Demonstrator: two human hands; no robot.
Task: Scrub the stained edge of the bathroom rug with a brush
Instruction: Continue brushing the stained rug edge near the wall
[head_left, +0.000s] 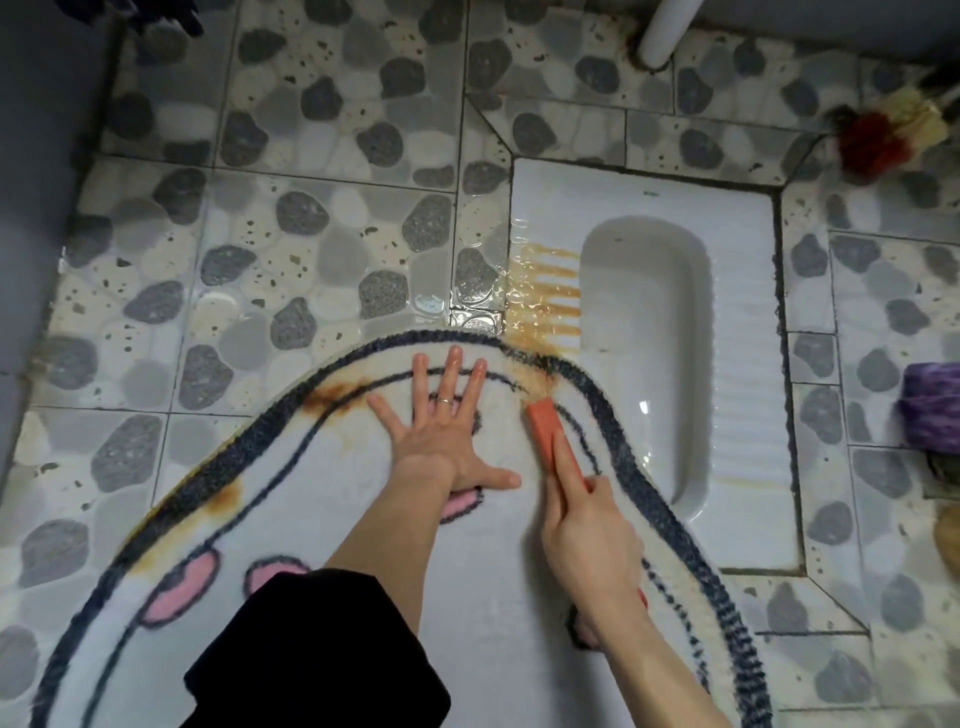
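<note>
A white bathroom rug (332, 499) with a dark blue border and pink patches lies on the tiled floor. Brown stains mark its far edge, one (332, 396) at the left and one (537, 376) at the top right. My left hand (441, 431) presses flat on the rug with fingers spread, a ring on one finger. My right hand (587, 535) grips an orange brush (548, 423), index finger stretched along its handle. The brush head sits on the stained edge beside the border.
A white squat toilet (737, 364) lies just right of the rug, with brown liquid (545, 291) on its left footrest. A white pipe (662, 31) stands at the back. A red and tan broom head (893, 132) and a purple object (932, 405) sit at right.
</note>
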